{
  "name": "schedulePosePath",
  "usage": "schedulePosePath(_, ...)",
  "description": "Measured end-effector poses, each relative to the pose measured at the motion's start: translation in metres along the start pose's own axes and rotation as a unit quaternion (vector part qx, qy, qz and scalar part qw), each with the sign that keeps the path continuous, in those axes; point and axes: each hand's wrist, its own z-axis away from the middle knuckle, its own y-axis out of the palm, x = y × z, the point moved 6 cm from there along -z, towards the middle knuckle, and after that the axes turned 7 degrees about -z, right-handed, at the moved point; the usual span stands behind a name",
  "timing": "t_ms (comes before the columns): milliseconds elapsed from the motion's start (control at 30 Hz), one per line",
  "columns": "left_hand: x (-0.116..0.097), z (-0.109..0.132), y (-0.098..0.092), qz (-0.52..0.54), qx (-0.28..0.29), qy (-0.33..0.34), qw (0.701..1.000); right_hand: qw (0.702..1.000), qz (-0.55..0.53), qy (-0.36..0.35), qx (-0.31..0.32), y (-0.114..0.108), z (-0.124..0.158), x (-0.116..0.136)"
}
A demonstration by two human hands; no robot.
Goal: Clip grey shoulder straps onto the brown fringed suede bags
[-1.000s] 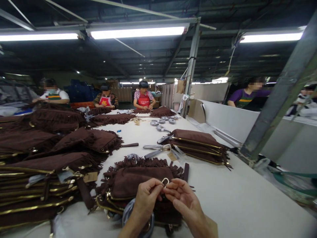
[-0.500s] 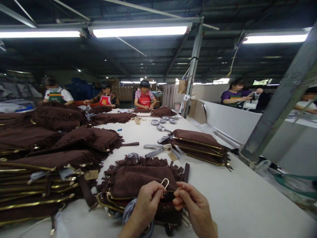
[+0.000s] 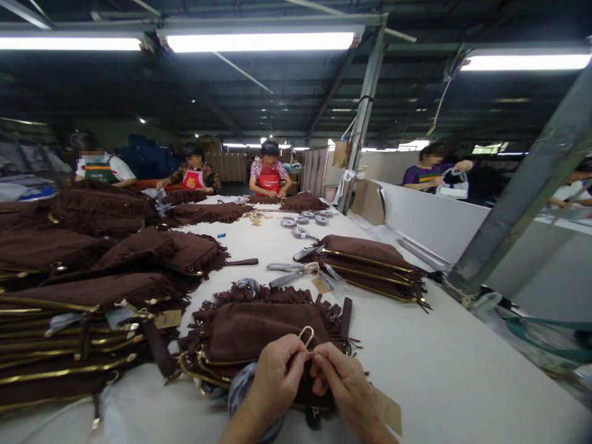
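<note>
My left hand [image 3: 280, 373] pinches a narrow gold metal loop [image 3: 306, 335], whose rounded end sticks up above the fingertips. Right beside it, my right hand [image 3: 340, 376] is closed in a pinch, its fingertips meeting those of the left; what they grip is too small to make out. Both hands are over the front edge of a dark brown fringed bag [image 3: 259, 330] with gold zips, lying on the table. Grey wrapped material [image 3: 240, 388] bulges out under my left wrist. A brown card tag [image 3: 387, 410] shows beside my right wrist.
Stacked brown fringed bags [image 3: 83, 296] fill the left side of the white table [image 3: 444, 364]. Another bag pile [image 3: 365, 262] lies at the right, near wrapped grey coils [image 3: 300, 232]. A metal post [image 3: 518, 172] slants up at the right. Several co-workers work farther back.
My right hand has moved left, so its fingertips now meet my left hand at the loop. The brown tag beside my right wrist has come into fuller view. The camera has tilted slightly down.
</note>
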Motion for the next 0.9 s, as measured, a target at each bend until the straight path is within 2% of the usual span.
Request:
schedulePosePath(367,-0.001,0.002,0.003,-0.023,0.016,0.018,0.999,0.999,0.044,-0.009,0.027,0.003,-0.001,0.002)
schedulePosePath(600,0.001,0.005,0.005,-0.073,0.007,0.042,0.996,0.988,0.142,-0.051,0.041,0.005,0.002,0.006)
schedulePosePath(800,0.007,0.008,0.017,-0.128,0.016,0.057,0.99,0.976,0.194,-0.072,0.062,0.008,-0.002,0.009)
schedulePosePath(900,0.001,0.005,0.009,-0.125,0.024,0.049,0.991,0.965,0.233,-0.119,0.027,0.006,-0.001,0.017)
